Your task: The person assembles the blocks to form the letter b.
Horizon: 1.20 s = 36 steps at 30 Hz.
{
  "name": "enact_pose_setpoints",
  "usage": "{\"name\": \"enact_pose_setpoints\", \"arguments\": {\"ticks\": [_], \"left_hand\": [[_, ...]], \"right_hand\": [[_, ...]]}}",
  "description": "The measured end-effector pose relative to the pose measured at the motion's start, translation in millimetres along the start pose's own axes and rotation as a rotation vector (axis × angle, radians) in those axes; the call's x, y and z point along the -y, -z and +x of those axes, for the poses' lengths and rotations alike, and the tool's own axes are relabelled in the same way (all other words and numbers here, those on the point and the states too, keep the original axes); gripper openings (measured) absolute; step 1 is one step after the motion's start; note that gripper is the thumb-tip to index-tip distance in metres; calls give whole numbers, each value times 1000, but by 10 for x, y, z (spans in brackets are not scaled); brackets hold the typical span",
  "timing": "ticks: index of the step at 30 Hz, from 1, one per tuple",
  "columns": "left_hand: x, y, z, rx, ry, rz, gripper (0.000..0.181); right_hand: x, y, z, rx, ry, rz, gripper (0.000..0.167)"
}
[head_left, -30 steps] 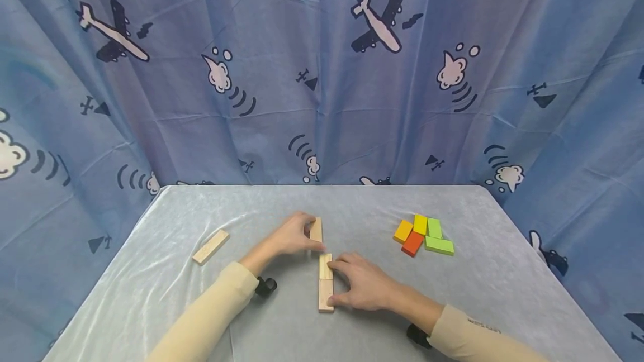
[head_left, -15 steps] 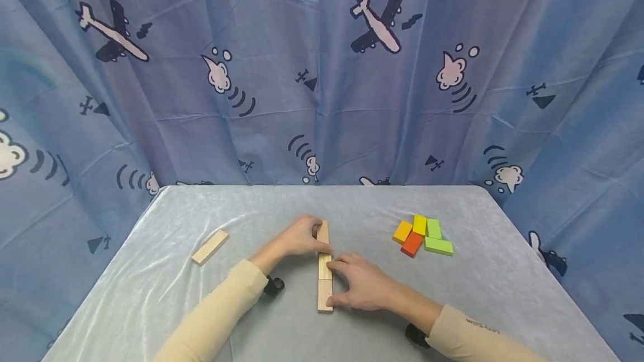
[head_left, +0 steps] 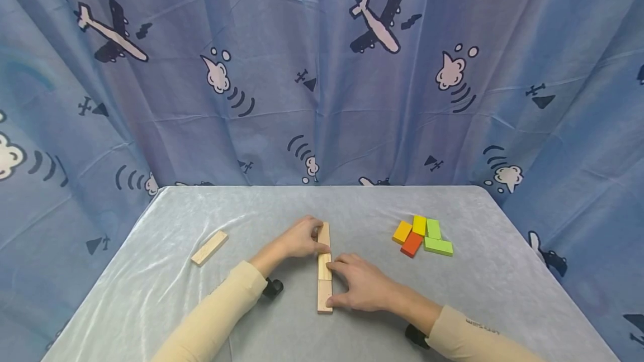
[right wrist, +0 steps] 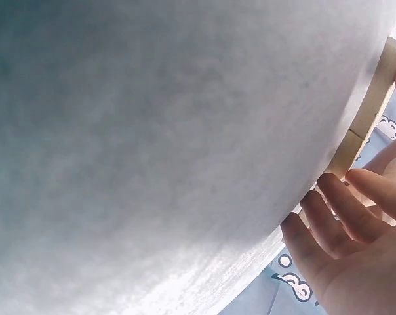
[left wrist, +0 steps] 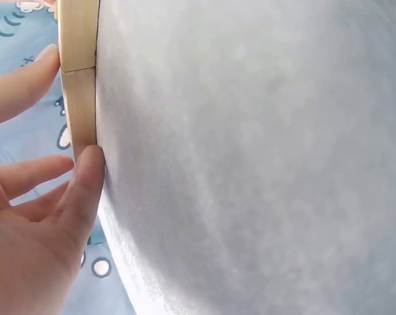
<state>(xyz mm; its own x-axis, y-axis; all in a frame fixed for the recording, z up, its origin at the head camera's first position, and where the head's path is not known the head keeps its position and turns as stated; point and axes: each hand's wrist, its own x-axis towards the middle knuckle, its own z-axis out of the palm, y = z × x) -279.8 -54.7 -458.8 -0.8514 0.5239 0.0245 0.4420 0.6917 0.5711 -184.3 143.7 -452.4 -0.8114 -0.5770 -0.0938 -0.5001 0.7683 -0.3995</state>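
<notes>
Across the back, a blue cloth curtain (head_left: 372, 127) printed with aeroplanes and clouds. Below, a tabletop (head_left: 483, 289) under pale grey, faintly shiny cloth. Reaching in from both sides, two long cream sleeves (head_left: 216, 312). On the left, a left hand (head_left: 302, 237), thumb and fingers bent close about the far pale rectangular wooden block (head_left: 324, 233), apparently gripping lengthwise; far fingertips partly hidden. Opposite, a right hand (head_left: 364, 284), thumb and forefinger curved well apart, resting along the right edge of the middle wooden block (head_left: 324, 267) and the near wooden block (head_left: 324, 296). All three in one straight row, end to end, thin seams between. Well to the left, lying slantwise, a loose pale wooden block (head_left: 209, 248). Farther right, a close cluster of shorter rectangular blocks: orange block (head_left: 402, 232), yellow block (head_left: 419, 225), red block (head_left: 411, 244), two lime-green blocks (head_left: 439, 246).
</notes>
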Motion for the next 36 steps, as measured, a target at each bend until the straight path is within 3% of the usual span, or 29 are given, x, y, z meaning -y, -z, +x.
{"name": "enact_pose_setpoints", "arguments": {"ticks": [19,25,30,36], "left_hand": [[0,9,-9,18,9,3,69],[-41,72,-39,18,20,19,65],[-44,194,-115,-16,-9,-3,46],[43,347,-321,-58,-64,35,33]], "right_hand": [[26,24,3,5,5,3,75],[8,21,-2,3,9,13,74],[0,16,-11,-9,17,4,74],[39,27,-12,-8,12,6,74]]}}
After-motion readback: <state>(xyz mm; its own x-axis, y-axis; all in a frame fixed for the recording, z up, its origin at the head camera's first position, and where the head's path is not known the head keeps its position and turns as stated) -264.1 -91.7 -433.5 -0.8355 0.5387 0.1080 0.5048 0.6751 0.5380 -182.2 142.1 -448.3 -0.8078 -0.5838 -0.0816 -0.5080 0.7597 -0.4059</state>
